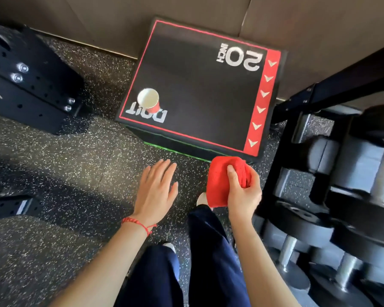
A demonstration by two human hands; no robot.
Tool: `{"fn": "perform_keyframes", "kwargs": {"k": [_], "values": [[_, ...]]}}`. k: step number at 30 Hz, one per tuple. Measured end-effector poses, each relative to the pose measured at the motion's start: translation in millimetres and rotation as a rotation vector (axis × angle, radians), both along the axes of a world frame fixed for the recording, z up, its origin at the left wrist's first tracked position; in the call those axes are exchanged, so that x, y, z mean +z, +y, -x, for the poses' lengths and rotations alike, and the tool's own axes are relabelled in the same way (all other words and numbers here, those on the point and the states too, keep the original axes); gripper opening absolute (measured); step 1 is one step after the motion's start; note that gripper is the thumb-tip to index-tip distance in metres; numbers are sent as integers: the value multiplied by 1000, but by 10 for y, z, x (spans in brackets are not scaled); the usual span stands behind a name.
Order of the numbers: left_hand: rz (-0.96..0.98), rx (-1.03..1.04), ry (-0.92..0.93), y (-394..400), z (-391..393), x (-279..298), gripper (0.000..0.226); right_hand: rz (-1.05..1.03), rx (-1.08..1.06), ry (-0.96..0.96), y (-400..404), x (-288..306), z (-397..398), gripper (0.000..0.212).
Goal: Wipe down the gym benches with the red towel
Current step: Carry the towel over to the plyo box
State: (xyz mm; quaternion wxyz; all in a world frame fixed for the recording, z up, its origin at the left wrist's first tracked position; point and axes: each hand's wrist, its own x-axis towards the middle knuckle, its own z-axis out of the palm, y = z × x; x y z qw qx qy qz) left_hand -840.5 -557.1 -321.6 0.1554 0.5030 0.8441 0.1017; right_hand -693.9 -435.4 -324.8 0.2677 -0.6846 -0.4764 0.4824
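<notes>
the right hand [242, 196] grips the bunched red towel [222, 180] just short of the box [197, 96]; the left hand [156, 191] hangs open and empty. a wide wipe risks toppling the paper cup [149, 100] standing near the box's corner.

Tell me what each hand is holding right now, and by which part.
The right hand grips the bunched red towel at its right side; the left hand is open and empty.
</notes>
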Motion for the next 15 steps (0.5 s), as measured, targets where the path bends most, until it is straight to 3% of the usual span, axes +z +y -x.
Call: {"fn": "perform_keyframes", "kwargs": {"k": [5,15], "values": [[-15,25,-46,737,155,-33,50,-7,3,-38,682,-152,166,37],[-12,-63,-38,1452,577,-550,40,36,-31,-56,1307,-772,698,40]]}}
